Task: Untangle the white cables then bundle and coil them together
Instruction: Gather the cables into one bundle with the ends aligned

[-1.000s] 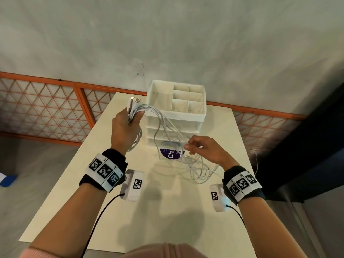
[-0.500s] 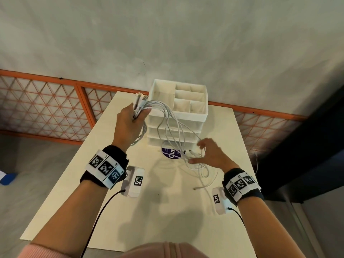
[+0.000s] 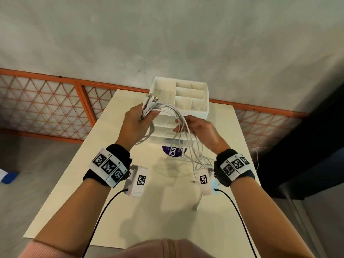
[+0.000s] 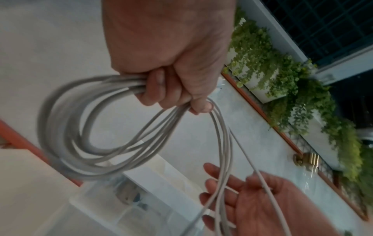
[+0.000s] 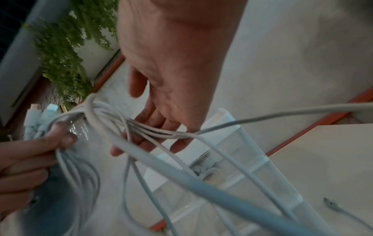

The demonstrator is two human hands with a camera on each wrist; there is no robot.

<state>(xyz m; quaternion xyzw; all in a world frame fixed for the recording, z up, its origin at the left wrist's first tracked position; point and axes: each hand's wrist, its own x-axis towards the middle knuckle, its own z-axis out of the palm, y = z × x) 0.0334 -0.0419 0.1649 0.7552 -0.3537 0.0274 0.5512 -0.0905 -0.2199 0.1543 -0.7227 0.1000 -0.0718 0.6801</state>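
A pale table (image 3: 89, 211) stands against a grey wall, an orange lattice fence (image 3: 46, 112) running behind it, and both arms are up above the tabletop. Far left, something blue (image 3: 9, 176) lies on the floor. On to the left hand (image 3: 135, 125): it's a tight fist around the white cables (image 3: 168, 108), fingers curled right round the gathered strands, connector ends (image 3: 151, 98) poking up out of the top of the grip. From the left wrist view a rough loop of cable (image 4: 84, 135) hangs out of that fist, blurred but clearly several turns together. The strands arch over to the right hand (image 3: 202, 132), fingers mostly straight and spread, palm under the cables; in the right wrist view the strands lie across those fingers (image 5: 161, 127) rather than being clenched. Behind both hands sits a white drawer organiser (image 3: 188, 101) with open compartments on top, at the far end of the table. Below the right hand the loose cable tails drop down and pool on the table, just beside a purple round label (image 3: 174, 151), with one plug end (image 3: 195, 208) lying further toward the near edge.
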